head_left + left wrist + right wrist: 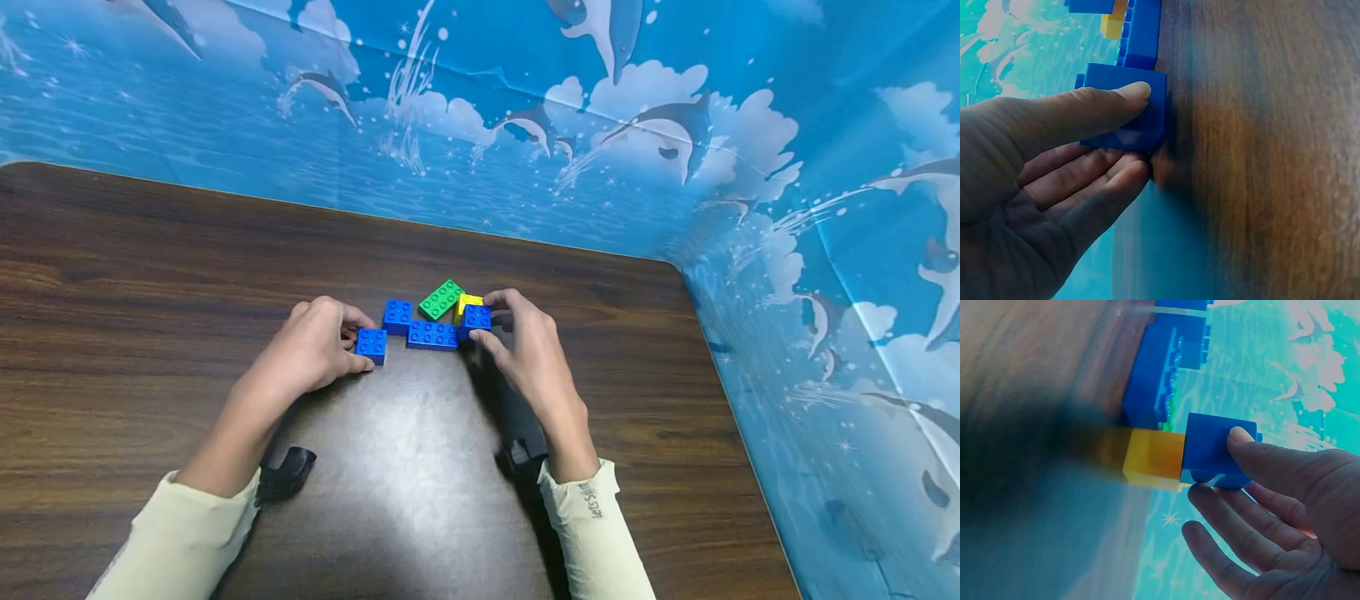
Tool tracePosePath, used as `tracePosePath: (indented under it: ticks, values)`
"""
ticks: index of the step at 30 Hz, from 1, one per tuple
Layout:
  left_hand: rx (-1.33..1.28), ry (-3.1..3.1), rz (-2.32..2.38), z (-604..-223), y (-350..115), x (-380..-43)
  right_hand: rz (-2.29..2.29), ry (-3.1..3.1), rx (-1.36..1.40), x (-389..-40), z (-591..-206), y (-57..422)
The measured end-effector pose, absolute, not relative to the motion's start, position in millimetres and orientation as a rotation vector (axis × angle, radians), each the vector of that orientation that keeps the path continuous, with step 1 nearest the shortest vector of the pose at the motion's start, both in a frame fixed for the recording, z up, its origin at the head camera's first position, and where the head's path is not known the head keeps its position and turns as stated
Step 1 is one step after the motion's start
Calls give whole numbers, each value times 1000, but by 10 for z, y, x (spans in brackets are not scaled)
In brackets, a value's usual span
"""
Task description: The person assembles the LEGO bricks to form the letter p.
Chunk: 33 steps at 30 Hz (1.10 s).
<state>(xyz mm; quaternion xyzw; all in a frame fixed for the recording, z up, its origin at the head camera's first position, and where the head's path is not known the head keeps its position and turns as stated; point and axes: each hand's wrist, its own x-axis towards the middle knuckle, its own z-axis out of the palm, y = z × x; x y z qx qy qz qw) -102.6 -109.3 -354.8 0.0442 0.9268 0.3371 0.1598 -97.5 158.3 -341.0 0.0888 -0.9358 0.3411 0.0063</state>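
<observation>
Blue brick [371, 346] is pinched by left hand [315, 346], second blue brick [477, 320] by right hand [528, 350] — head view partly hides yellow brick [1155, 457].

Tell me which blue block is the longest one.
The long blue block directly in front of the green block: it shows two rows of four studs, whereas the other blue blocks each show a square of four.
</observation>
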Motion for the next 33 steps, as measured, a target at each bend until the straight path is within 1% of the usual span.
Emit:
tracePosePath:
  ticks: [14, 20, 26, 33]
  values:
    - [109, 2685, 954, -3582, -1091, -987, 1055, -2902, 427, -985, -3274, 1249]
    - [128, 2695, 952, -3583, -1098, -1001, 1134, -2900, 483, -967, -3229, 1070]
    - [155, 2690, 949, -3581, -1098, -1017, 1157, -2930, 521, -944, -3225, 913]
    - [199, 2695, 949, -3565, -1093, -1020, 1072, -2976, 558, -915, -3235, 788]
